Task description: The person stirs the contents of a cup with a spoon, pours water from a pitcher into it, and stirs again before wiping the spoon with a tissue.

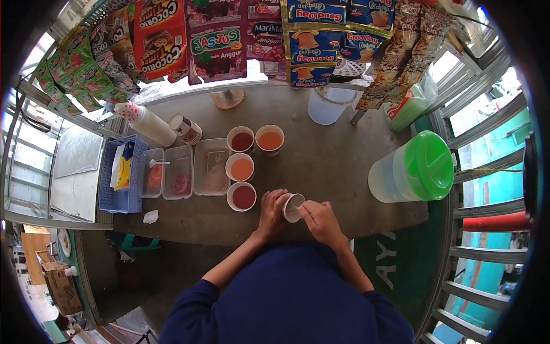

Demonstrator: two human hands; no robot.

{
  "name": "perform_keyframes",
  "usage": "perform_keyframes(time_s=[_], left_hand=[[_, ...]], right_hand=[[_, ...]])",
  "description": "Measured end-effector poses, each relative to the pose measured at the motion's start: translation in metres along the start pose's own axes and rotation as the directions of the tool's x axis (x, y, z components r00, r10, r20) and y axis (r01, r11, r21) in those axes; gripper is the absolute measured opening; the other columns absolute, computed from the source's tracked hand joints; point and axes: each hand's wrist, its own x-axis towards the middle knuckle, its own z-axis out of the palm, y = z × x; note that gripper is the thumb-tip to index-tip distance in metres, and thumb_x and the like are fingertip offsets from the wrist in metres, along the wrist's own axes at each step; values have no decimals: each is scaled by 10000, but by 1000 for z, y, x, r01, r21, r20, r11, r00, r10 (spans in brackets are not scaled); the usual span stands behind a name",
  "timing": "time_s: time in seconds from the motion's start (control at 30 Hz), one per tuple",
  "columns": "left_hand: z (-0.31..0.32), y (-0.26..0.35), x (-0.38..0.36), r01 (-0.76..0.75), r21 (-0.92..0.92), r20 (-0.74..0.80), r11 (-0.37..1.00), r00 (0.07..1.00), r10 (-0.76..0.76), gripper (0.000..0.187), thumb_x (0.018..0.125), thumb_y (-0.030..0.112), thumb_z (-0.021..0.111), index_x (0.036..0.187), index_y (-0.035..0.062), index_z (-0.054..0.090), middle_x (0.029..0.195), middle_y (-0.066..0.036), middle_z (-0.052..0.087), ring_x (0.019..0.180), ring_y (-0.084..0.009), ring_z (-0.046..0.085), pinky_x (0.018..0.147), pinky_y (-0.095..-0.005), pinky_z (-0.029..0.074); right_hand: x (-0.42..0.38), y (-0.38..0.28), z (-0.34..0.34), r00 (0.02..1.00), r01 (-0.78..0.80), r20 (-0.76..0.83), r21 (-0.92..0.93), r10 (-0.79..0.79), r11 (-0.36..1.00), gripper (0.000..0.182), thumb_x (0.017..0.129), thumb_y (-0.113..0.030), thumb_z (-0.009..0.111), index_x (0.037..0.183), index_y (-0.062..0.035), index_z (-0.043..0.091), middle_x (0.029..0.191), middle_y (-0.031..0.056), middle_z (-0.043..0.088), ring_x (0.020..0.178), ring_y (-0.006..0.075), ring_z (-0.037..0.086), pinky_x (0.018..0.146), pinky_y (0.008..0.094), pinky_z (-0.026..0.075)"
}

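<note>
My left hand (271, 211) is closed around the left side of a white paper cup (288, 213) near the table's front edge. Fingers of my right hand (321, 222) are pinched together at the cup's right rim. Something thin and pale shows inside the cup by those fingers, too small to name. Left of the cup stand paper cups with coloured drinks: a dark pink one (242, 196), an orange one (242, 167), a dark red one (243, 141) and another orange one (269, 140).
Clear tubs of powder (211, 166), one with a white spoon (159, 163), sit beside a blue basket (121, 198). Stacked cups (153, 129) lie behind. A green-lidded water container (395, 172) stands right, a clear bucket (329, 109) at the back. Drink sachets (312, 40) hang overhead.
</note>
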Motion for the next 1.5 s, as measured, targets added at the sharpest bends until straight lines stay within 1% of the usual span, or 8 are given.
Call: perform_keyframes(time_s=[0.43, 0.67, 0.73, 0.83, 0.93, 1.07, 1.17, 1.5], left_hand=[[-3, -7, 17, 141, -167, -86, 976, 984, -157, 820, 598, 16, 835, 1280, 76, 384, 1209, -167, 497, 1121, -335, 520, 906, -393, 488], [-4, -9, 9, 93, -159, -38, 983, 994, -100, 817, 590, 30, 837, 1272, 66, 387, 1218, -173, 499, 1117, -353, 517, 910, -411, 471], [-4, -9, 6, 55, -119, -29, 991, 998, -59, 794, 583, 74, 823, 1258, 73, 403, 1209, -161, 512, 1101, -357, 517, 934, -476, 416], [-2, -12, 1, -26, -18, -15, 1000, 1000, 26, 751, 606, 104, 808, 1246, 80, 415, 1215, -153, 514, 1112, -353, 514, 948, -514, 390], [0, -11, 2, -25, -29, -33, 999, 999, 24, 724, 622, 128, 796, 1241, 85, 423, 1219, -146, 514, 1120, -347, 513, 951, -532, 380], [2, -12, 1, -31, -32, -48, 999, 998, 30, 718, 624, 127, 796, 1238, 85, 426, 1219, -146, 514, 1119, -345, 514, 958, -522, 379], [2, -12, 1, -24, -38, -49, 999, 999, 22, 715, 626, 129, 796, 1236, 84, 426, 1213, -145, 517, 1115, -345, 516, 960, -518, 378], [2, -12, 0, -17, -29, -50, 999, 999, 16, 736, 615, 153, 813, 1237, 81, 426, 1209, -142, 522, 1118, -343, 516, 956, -514, 385]], right_hand=[[6, -2, -4, 997, -77, -22, 13, 78, 997, 264, 975, -222, 441, 821, -46, 564, 750, 86, 558, 704, 269, 538, 756, 365, 351], [8, -3, -3, 986, -150, 96, 173, 135, 973, 264, 971, -223, 444, 831, -39, 570, 758, 111, 562, 710, 299, 542, 738, 373, 361], [5, -3, -1, 999, -27, -39, -36, 25, 999, 265, 966, -227, 450, 831, -31, 566, 762, 137, 557, 706, 336, 537, 702, 387, 371], [2, 5, 1, 993, -65, 108, 97, 54, 993, 266, 963, -227, 453, 825, -27, 561, 754, 133, 555, 689, 342, 535, 675, 393, 374], [1, 4, 3, 999, -44, 6, 110, 43, 993, 272, 962, -235, 457, 814, -29, 555, 740, 113, 556, 673, 322, 537, 674, 387, 372], [1, -2, -4, 998, -26, 53, -38, 28, 999, 263, 961, -242, 463, 854, -36, 587, 791, 102, 597, 715, 293, 567, 697, 381, 378], [3, -5, -3, 988, -105, 127, 183, 82, 978, 249, 955, -216, 490, 875, -18, 618, 796, 100, 617, 686, 245, 575, 682, 347, 400], [-3, 0, 5, 1000, 17, -8, -101, -18, 995, 225, 961, -201, 463, 962, -70, 645, 884, 53, 656, 782, 200, 602, 775, 331, 361]])
